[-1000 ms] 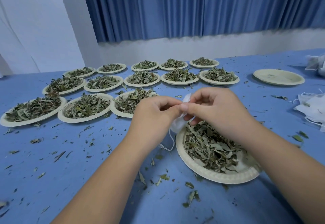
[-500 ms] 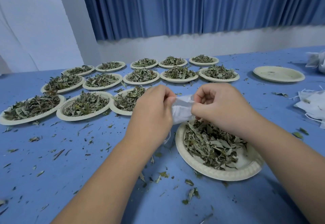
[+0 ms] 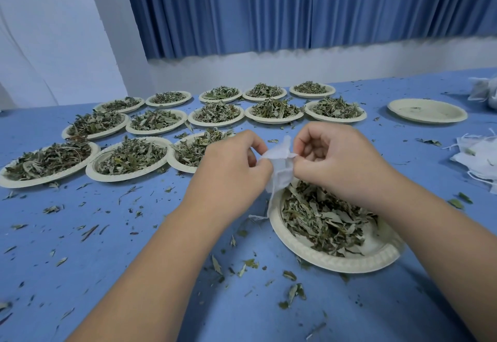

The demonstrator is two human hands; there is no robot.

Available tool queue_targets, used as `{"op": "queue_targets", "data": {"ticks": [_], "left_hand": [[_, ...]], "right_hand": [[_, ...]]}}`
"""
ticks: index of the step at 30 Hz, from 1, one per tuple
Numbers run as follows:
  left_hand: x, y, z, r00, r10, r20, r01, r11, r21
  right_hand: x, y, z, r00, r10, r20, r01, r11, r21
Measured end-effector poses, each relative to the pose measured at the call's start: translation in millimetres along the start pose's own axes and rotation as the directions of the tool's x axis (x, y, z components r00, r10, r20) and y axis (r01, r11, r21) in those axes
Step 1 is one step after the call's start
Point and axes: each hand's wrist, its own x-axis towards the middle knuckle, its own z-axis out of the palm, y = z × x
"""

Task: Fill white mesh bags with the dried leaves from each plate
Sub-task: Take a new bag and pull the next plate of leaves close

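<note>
Bag: the small white mesh drawstring bag (image 3: 279, 165) is hanging between the two hands, just above the far-left rim of the nearest plate. A loose string (image 3: 258, 217) is trailing from it down toward the blue table (image 3: 107, 255).
Left hand: the left hand (image 3: 231, 172) is curling its fingers, with thumb and fingertips pinching the bag's left edge.
Right hand: the right hand (image 3: 337, 161) is also curling, pinching the right edge. Which fingertips are doing the holding I cannot tell.
Change: a second ago the knuckles were pressing together and the bag was almost hidden. Half a second ago the hands were drawing apart with the fabric pulled between them. Now more mesh is showing, one corner is standing up between the hands, and the body is drooping lower.
Reading: the mouth is probably being worked open. The bag is looking flat, so filling is likely not begun.
Near plate: the cream paper plate with the embossed rim (image 3: 338, 267) is carrying a full heap of dried grey-green leaves (image 3: 322, 218).
Backlog: three rows of loaded cream plates (image 3: 126, 178) are waiting beyond the hands, and one bare cream plate (image 3: 403, 114) is sitting far right.
Spares: a pile of flat white mesh bags (image 3: 478, 159) is lying at the right edge.
Caution: leaf crumbs are littering the table, so spillage seems a standing risk.
</note>
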Motion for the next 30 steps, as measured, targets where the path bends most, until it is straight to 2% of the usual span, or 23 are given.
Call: {"op": "queue_targets", "data": {"ticks": [4,7,9,12,15,17,19,22,23,26,30], "left_hand": [[0.1,2.3,1.4,0.989,-0.145,-0.010,0.142,0.980,-0.141],[0.1,5.3,2.6,0.961,-0.270,0.055,0.275,0.919,-0.282],[-0.3,7.2,2.9,0.925,-0.353,0.140,0.380,0.845,-0.377],[-1.6,10.5,5.1,0.868,-0.425,0.257,0.493,0.678,-0.546],[-2.3,14.8,7.4,0.853,-0.428,0.299,0.506,0.534,-0.677],[-2.2,15.8,9.3,0.856,-0.430,0.286,0.487,0.487,-0.725],[-1.7,14.4,11.3,0.863,-0.434,0.257,0.473,0.522,-0.709],[-0.7,6.1,15.1,0.922,-0.377,0.088,0.370,0.793,-0.484],[-0.3,3.9,16.3,0.939,-0.342,0.035,0.325,0.853,-0.408],[0.6,1.7,19.4,0.964,-0.259,-0.056,0.235,0.934,-0.270],[6.0,4.6,20.1,0.975,-0.193,-0.114,0.180,0.977,-0.114]], "right_hand": [[-0.6,-0.2,-1.7,1.000,-0.006,0.014,0.007,0.999,-0.037],[-0.6,1.2,-3.0,1.000,-0.006,0.026,0.007,1.000,-0.016],[-0.9,2.2,-2.3,0.999,-0.010,0.041,0.010,1.000,0.006],[-1.8,3.0,2.9,0.998,-0.012,0.065,0.010,0.999,0.043],[-1.6,3.0,7.5,0.997,-0.006,0.077,-0.002,0.996,0.094],[-0.8,3.3,7.5,0.996,0.008,0.084,-0.018,0.993,0.118],[0.0,4.6,5.9,0.998,0.019,0.066,-0.028,0.991,0.134],[2.0,6.8,2.6,0.999,0.050,0.021,-0.052,0.990,0.130],[2.4,6.2,1.4,0.998,0.060,0.016,-0.062,0.989,0.131],[3.1,3.5,-2.8,0.997,0.079,0.014,-0.080,0.986,0.146],[4.3,2.7,-9.7,0.996,0.085,0.002,-0.084,0.982,0.171]]}}
